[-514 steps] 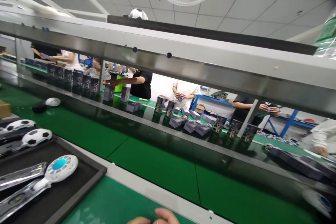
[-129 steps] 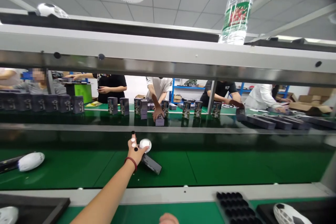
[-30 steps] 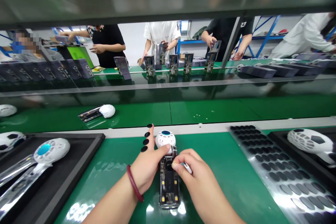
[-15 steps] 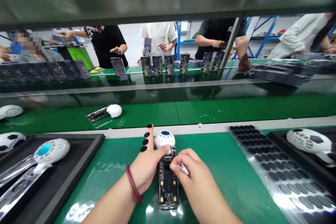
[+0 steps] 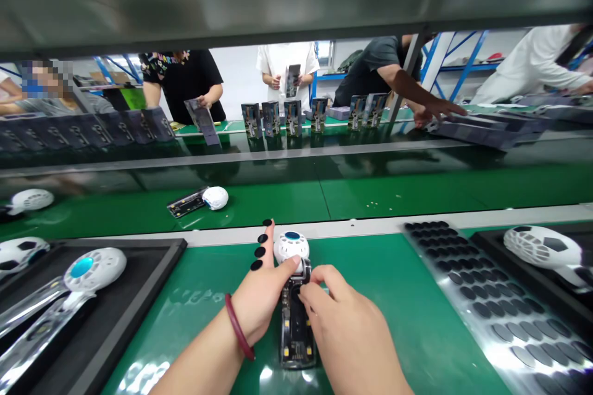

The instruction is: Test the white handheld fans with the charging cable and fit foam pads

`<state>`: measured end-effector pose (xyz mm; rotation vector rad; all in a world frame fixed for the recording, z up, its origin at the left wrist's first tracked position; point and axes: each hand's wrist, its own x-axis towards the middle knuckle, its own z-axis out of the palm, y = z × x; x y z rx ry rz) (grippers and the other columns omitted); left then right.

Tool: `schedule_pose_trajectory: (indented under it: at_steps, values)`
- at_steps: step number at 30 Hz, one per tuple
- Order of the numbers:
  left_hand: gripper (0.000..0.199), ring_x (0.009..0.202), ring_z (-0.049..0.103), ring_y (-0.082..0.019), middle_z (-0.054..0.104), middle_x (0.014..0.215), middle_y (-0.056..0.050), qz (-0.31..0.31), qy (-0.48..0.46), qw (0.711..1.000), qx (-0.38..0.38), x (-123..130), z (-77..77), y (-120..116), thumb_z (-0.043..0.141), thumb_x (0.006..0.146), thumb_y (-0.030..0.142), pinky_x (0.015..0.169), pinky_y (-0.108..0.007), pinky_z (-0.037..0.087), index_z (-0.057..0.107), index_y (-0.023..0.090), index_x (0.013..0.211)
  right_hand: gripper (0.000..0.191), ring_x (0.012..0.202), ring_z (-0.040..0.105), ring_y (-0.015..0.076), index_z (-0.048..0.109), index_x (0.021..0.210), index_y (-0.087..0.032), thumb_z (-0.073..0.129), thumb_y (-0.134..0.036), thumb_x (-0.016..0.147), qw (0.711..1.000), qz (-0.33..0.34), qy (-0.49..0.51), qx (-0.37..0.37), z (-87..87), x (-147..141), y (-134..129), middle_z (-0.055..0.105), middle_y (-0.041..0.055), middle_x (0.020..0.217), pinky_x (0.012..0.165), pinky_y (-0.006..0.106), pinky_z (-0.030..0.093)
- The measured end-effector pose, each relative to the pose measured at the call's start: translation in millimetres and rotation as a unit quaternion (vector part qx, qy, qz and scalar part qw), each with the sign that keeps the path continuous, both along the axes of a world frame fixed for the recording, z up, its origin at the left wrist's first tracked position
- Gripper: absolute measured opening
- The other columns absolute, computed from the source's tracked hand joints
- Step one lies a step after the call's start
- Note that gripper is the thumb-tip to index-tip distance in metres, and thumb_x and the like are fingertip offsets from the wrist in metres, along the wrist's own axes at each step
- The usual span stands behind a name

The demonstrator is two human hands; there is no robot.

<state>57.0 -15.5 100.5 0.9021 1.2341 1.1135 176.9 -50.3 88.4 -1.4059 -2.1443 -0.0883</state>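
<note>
Handheld fan, white round head with blue centre on a clear-cased handle showing its circuit board (image 5: 294,296): lies flat on the green bench mat (image 5: 393,315), head pointing away from the person, just short of the grey rail.

Left hand (image 5: 262,296): on the fan's left side, thumb pressed at the neck under the head; the fingers, each with a small black round pad on its tip (image 5: 259,252), are spread and raised.

Right hand (image 5: 345,327): curled over the upper handle, fingertips pinched at the neck opposite the left thumb; whether a small part sits in the pinch cannot be told.

Silver sheet of black round pads (image 5: 482,296): right of the fan, on the mat.

Black tray (image 5: 134,296): left, holding another blue-centred fan (image 5: 92,264).

Right black tray: football-patterned white fan (image 5: 542,245).

Green conveyor belt (image 5: 393,194): beyond the rail, carrying a further fan (image 5: 201,199).

Far side: several people handling upright dark boxes (image 5: 271,118).
</note>
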Motion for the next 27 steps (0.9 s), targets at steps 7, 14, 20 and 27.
schedule_pose_trajectory:
  at_steps: [7,14,20,27]
  values:
    - [0.073,0.119,0.037,-0.025,0.048,0.125,-0.006,-0.012,0.025,0.999,0.022,-2,-0.9,0,0.057,0.074,0.031,0.1,-0.041,0.025,0.014,0.032,0.133,0.012,0.043,0.046,0.0107,0.051,0.078,-0.025,0.048,-0.014,0.076,0.999,-0.019,0.009,-0.039,-1.9,0,4,0.053,-0.0017,0.085,0.04,0.024,0.028]
    - [0.076,0.12,0.036,-0.025,0.036,0.134,-0.004,-0.017,-0.033,0.997,0.061,3,11.2,-4,0.056,0.075,0.031,0.097,-0.039,0.029,0.007,0.036,0.133,0.031,0.088,0.054,0.02,0.05,0.099,-0.022,0.058,-0.024,0.069,0.871,0.001,0.343,-0.352,3.3,16,11,0.058,0.0027,0.095,0.076,0.031,0.041]
    - [0.073,0.108,0.048,-0.018,0.022,0.139,0.004,-0.013,-0.089,0.992,0.083,3,18.7,-9,0.055,0.078,0.033,0.089,-0.033,0.038,0.002,0.053,0.125,0.025,0.089,0.055,0.0186,0.057,0.096,-0.019,0.056,-0.022,0.072,0.768,0.152,0.475,-0.402,-4.3,18,12,0.063,0.0036,0.096,0.083,0.031,0.04]
    - [0.093,0.099,0.055,-0.024,0.008,0.141,-0.004,-0.052,-0.172,0.977,0.114,7,11.6,-8,0.062,0.072,0.021,0.079,-0.039,0.045,-0.008,0.054,0.123,0.032,0.094,0.055,0.0215,0.053,0.102,-0.016,0.053,-0.027,0.072,0.749,0.129,0.527,-0.381,-10.2,14,13,0.062,0.0079,0.099,0.084,0.034,0.04]
